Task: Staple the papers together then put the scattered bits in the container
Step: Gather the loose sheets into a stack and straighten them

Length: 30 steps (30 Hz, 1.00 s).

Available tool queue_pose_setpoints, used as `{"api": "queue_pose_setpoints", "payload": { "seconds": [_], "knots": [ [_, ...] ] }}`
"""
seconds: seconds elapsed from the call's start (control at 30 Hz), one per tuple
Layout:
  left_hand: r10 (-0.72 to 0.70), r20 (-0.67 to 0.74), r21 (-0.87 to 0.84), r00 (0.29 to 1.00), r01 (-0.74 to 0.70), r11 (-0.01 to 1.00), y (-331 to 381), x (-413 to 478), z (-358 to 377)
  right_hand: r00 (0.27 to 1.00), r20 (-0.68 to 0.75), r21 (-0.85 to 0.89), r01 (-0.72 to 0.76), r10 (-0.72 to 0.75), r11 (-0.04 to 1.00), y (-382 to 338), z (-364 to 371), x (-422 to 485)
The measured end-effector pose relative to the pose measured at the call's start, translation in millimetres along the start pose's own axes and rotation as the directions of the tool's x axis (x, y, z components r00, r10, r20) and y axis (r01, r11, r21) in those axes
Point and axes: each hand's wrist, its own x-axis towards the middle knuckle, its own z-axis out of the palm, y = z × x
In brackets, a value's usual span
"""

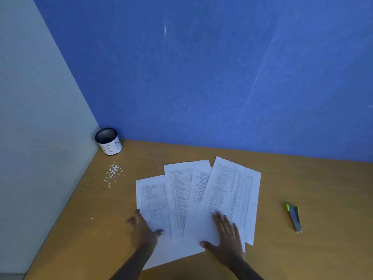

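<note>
White papers (181, 188) lie fanned beneath both hands (143, 230) (228, 238).

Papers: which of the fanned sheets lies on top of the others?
The rightmost sheet, tilted right, with the flat right hand resting on it. No paper overlaps it, while the other sheets are each partly covered.

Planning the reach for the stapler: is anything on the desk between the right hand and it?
Nothing visible does. The right hand rests flat on the papers; beyond their right edge only bare desk lies before the stapler.
</note>
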Motion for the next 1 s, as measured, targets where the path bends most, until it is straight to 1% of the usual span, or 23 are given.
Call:
{"api": "queue_pose_setpoints", "payload": {
  "seconds": [0.1,0.3,0.37,0.43,0.53,0.6,0.67,0.7,0.73,0.8,0.87,0.93,1.0],
  "knots": [
    [-0.007,-0.009,0.037,1.0,0.007,0.999,-0.1,-1.9,-0.7,0.999,-0.051,0.037,0.001,0.001,0.999,0.4,2.7,-6.1],
    [-0.026,-0.016,0.079,1.0,0.027,0.996,-2.8,-0.3,-2.5,0.997,-0.081,0.05,-0.007,0.011,0.999,-3.7,6.2,-10.1],
    [-0.069,0.008,0.084,0.998,0.068,0.994,-6.3,10.5,6.2,0.997,-0.072,0.048,-0.009,0.013,0.999,-5.2,4.9,-10.6],
    [-0.128,0.063,0.054,0.99,0.125,0.991,-9.5,23.3,15.5,0.998,-0.069,0.044,-0.013,0.016,0.999,-7.1,2.1,-11.1],
    [-0.195,0.147,0.028,0.97,0.193,0.981,-35.7,60.6,42.7,0.998,-0.059,0.044,-0.023,0.026,0.999,-11.4,-2.6,-12.2],
    [-0.211,0.127,-0.062,0.969,0.22,0.974,-63.8,88.4,63.1,0.999,-0.045,0.054,-0.028,0.031,0.998,-14.0,-4.3,-13.1],
    [-0.177,0.095,-0.187,0.98,0.192,0.963,-79.3,96.9,66.0,0.998,-0.04,0.07,-0.039,0.042,0.997,-18.6,-8.1,-14.7],
    [-0.155,0.093,-0.285,0.984,0.176,0.942,-83.2,96.9,65.4,0.998,-0.036,0.079,-0.042,0.045,0.996,-21.2,-9.0,-15.1],
    [-0.138,0.097,-0.338,0.986,0.164,0.927,-72.2,81.0,49.9,0.999,-0.032,0.088,-0.036,0.039,0.995,-24.8,-9.2,-15.2],
    [-0.087,0.098,-0.423,0.991,0.12,0.898,-31.8,37.3,4.2,1.0,-0.03,0.101,0.007,-0.004,0.995,-35.1,-10.2,-14.7],
    [-0.036,0.124,-0.496,0.992,0.094,0.863,-12.6,19.6,-15.1,0.995,-0.006,0.084,0.101,-0.101,0.991,-47.5,-7.6,-12.7],
    [-0.04,0.139,-0.515,0.99,0.106,0.851,-8.7,16.7,-18.9,0.975,0.053,0.018,0.215,-0.216,0.976,-61.4,-5.5,-7.9],
    [-0.053,0.126,-0.524,0.991,0.112,0.844,-7.3,18.0,-18.3,0.946,0.106,-0.111,0.316,-0.305,0.942,-76.3,-2.4,-5.8]
  ]
}}
